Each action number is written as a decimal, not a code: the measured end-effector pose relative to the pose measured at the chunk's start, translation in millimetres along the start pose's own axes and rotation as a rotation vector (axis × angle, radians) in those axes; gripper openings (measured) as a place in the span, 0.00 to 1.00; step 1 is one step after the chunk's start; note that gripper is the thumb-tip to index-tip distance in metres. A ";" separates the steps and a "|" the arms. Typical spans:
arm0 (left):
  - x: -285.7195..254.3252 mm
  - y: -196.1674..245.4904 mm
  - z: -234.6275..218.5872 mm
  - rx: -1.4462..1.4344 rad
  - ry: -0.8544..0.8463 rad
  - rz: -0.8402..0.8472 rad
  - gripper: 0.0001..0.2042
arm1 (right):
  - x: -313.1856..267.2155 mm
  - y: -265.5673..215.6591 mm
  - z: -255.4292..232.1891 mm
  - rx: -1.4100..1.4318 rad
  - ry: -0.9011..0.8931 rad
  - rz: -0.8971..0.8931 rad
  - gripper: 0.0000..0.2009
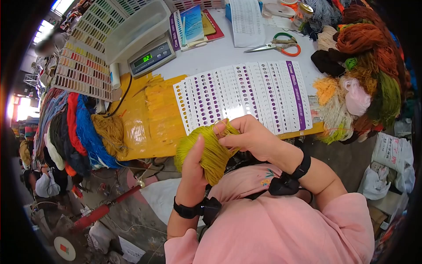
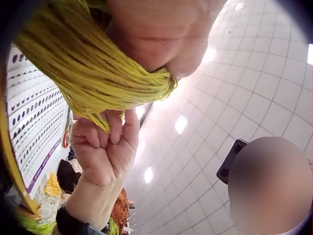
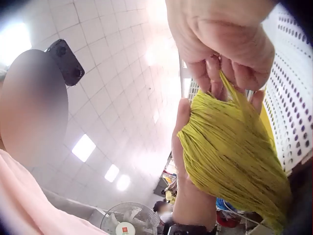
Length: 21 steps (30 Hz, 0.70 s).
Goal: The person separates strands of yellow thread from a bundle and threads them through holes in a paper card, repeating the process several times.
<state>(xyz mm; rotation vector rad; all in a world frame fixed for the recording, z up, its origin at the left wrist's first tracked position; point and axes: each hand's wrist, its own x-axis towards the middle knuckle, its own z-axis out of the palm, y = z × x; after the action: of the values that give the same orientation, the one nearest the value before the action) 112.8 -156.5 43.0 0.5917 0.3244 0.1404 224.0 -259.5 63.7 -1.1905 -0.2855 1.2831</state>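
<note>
The yarn skein (image 1: 212,152) between my fingers (image 1: 224,128) is fine, matt fibre, stringy and slightly rough. The punched colour cards (image 1: 246,94) on my table (image 1: 220,55) look like smooth, faintly glossy paper; the scissors (image 1: 277,46) have metal blades and plastic handles.

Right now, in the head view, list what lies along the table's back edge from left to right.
Colour sample chart → weighing scale → booklets → white printed sheet → scissors → heap of yarn skeins.
</note>
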 end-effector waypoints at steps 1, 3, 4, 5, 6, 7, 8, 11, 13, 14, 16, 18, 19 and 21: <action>-0.8 -0.4 -1.4 0.004 -0.012 -0.006 0.23 | 0.5 1.1 1.1 -0.004 0.004 -0.010 0.08; -2.6 0.5 -0.1 0.002 -0.017 -0.001 0.23 | 2.4 3.8 2.3 -0.011 0.010 -0.029 0.09; -3.7 1.1 0.6 0.000 -0.019 0.004 0.23 | 1.8 3.8 2.6 -0.027 0.020 -0.020 0.09; -4.7 1.8 0.9 -0.032 -0.026 0.002 0.23 | 0.7 3.6 2.9 -0.044 0.030 -0.011 0.09; -5.2 2.9 1.1 -0.063 -0.033 0.001 0.22 | -0.2 3.8 3.4 -0.061 0.040 -0.001 0.09; -5.7 3.6 1.1 -0.095 -0.041 0.000 0.22 | -0.9 4.1 3.8 -0.024 0.035 -0.005 0.09; -6.6 3.7 1.1 -0.053 -0.015 0.006 0.21 | -1.5 4.5 4.0 0.013 0.030 -0.009 0.09; -8.7 3.3 3.3 0.052 0.080 0.008 0.19 | -0.8 8.9 3.8 0.032 0.040 -0.024 0.10; -8.9 4.2 7.1 0.091 0.162 -0.004 0.18 | -2.5 9.2 4.9 0.037 0.045 -0.035 0.10; -9.2 4.1 7.4 0.054 0.163 -0.006 0.17 | -4.0 8.2 5.8 0.051 0.040 -0.041 0.09; -10.0 3.8 7.0 -0.020 0.166 -0.009 0.14 | -4.9 10.8 6.1 0.081 0.020 -0.068 0.08; -14.4 3.8 3.3 0.041 0.159 0.001 0.13 | -2.9 20.3 3.2 0.110 -0.013 -0.109 0.08; -17.6 3.8 0.2 0.072 0.156 0.006 0.12 | -4.8 19.8 3.9 0.205 -0.061 -0.084 0.07; -26.6 2.9 -9.5 -0.016 0.026 0.055 0.11 | -9.9 18.6 4.0 0.392 -0.156 -0.030 0.07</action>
<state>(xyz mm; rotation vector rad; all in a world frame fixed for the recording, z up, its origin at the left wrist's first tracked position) 84.4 -155.1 44.1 0.5839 0.3327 0.2033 206.9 -268.9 54.9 -0.7536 -0.1536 1.3348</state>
